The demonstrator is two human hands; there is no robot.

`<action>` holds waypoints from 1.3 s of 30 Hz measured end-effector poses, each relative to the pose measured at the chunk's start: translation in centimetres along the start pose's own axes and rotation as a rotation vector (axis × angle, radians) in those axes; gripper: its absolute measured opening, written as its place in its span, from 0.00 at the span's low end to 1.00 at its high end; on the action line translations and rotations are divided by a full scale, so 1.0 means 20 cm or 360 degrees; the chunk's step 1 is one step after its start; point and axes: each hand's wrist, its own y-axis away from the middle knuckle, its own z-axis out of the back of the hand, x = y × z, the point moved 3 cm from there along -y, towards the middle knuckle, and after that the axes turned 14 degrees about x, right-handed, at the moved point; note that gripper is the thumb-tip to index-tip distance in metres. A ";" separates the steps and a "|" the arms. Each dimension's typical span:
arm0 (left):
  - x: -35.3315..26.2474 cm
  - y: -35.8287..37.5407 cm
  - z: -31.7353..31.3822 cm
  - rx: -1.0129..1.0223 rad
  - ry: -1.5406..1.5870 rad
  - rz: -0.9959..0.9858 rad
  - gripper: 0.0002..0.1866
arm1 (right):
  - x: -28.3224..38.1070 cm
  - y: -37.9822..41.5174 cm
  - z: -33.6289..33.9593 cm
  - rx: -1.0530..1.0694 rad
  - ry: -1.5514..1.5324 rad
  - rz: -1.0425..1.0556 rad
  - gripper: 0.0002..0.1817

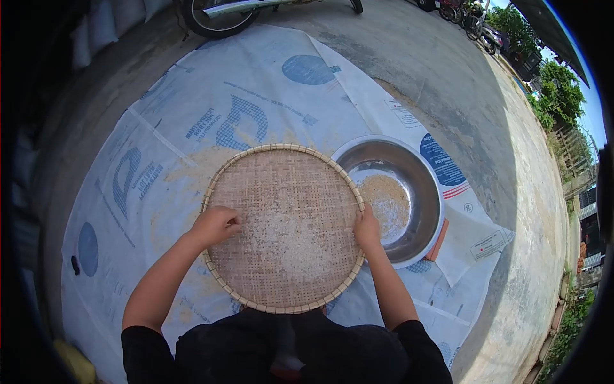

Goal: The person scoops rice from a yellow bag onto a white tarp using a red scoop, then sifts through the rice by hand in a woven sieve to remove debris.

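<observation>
A round woven bamboo tray rests over my lap, with pale grains spread on its middle and lower part. My left hand is over the tray's left edge, its fingers curled together above the weave; whatever they pinch, if anything, is too small to make out. At the right rim, my right hand grips the tray, thumb on top and the other fingers hidden beneath. Just right of the tray stands a metal basin, partly behind its rim, with yellowish grains on the bottom.
A white and blue printed sheet covers the ground, with husk-like bits scattered left of the tray. A reddish brick sits by the basin's lower right. A motorbike wheel stands at the sheet's far edge, and white sacks at the upper left.
</observation>
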 end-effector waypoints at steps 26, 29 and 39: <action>0.10 0.04 -0.30 0.0045 0.0046 -0.0109 0.06 | 0.00 -0.02 -0.03 -0.0104 0.0136 0.0050 0.21; 0.10 0.05 -0.30 0.0040 0.0079 -0.0096 0.06 | 0.00 -0.02 -0.03 -0.0086 0.0114 0.0029 0.21; 0.08 0.03 -0.31 0.0152 0.0012 0.0033 0.03 | 0.04 0.00 -0.01 -0.0033 0.0093 -0.0011 0.21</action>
